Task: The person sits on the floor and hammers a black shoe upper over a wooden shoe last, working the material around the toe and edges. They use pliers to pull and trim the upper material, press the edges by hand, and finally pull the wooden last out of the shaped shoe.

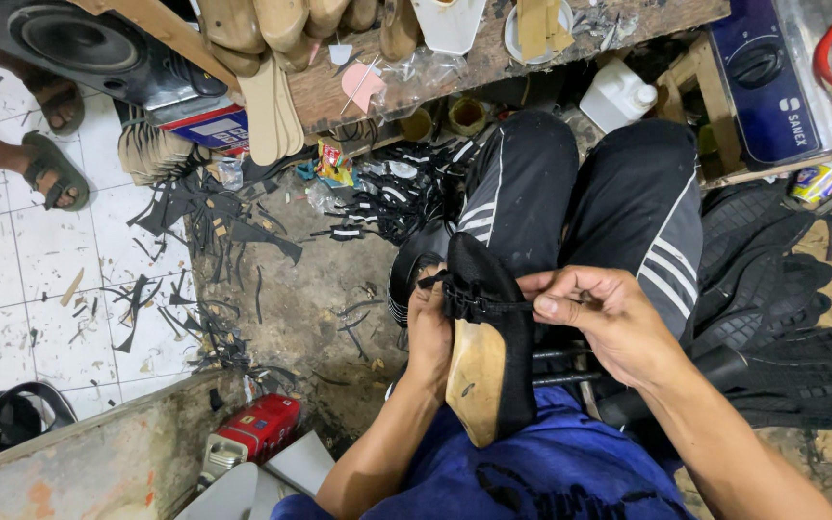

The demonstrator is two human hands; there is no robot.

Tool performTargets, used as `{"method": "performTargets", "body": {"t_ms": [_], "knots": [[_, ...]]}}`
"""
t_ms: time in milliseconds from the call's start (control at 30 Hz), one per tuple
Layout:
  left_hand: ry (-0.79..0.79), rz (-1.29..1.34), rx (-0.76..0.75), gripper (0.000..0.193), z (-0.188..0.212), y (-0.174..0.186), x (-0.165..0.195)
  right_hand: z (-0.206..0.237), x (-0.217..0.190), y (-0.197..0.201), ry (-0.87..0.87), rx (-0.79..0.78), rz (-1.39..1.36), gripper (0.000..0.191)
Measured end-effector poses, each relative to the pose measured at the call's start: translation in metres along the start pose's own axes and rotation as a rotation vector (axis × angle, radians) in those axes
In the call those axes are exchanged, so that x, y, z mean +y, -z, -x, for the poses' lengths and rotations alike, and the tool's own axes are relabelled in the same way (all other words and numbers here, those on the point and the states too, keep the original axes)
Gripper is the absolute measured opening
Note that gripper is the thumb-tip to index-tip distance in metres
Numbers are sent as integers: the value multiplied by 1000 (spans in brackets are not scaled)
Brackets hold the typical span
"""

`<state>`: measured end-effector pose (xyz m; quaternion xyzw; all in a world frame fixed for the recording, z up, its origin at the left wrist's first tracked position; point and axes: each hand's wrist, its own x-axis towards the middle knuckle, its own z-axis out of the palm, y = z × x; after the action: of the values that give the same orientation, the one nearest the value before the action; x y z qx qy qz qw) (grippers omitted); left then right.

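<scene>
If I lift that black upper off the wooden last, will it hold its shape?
Probably not: the black upper looks like thin fabric, gathered where the right hand pulls it. The wooden last looks solid, so likely stiff and heavier; the left hand steadies it.

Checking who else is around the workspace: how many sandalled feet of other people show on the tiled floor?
2: one sandalled foot at the upper left by the speaker, the other sandalled foot just below it on the white tiles. More may be out of frame.

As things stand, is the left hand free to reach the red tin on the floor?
Probably not: the left hand is gripping the wooden last with its black upper while the right hand pulls a thread. The red tin lies close by below the left forearm, unobstructed.
</scene>
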<state>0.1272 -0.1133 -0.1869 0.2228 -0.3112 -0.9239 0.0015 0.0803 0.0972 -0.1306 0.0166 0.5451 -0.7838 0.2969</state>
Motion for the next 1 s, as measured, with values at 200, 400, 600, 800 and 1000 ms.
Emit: {"method": "performTargets", "body": {"t_ms": [200, 400, 600, 800, 1000], "knots": [[5, -35, -177, 18, -17, 18, -13, 0, 6, 1, -14, 50, 55, 3], [139, -108, -323, 21, -27, 13, -11, -8, 0, -6, -16, -169, -30, 37], [309, -85, -552, 31, -38, 10, -18, -46, -22, -10, 34, -518, 208, 118], [186, -238, -633, 32, -68, 45, -45, -71, -6, 6, -155, -533, 299, 102], [293, -236, -376, 29, -71, 56, -54, -65, 6, 10, -63, -530, 141, 100]]}}
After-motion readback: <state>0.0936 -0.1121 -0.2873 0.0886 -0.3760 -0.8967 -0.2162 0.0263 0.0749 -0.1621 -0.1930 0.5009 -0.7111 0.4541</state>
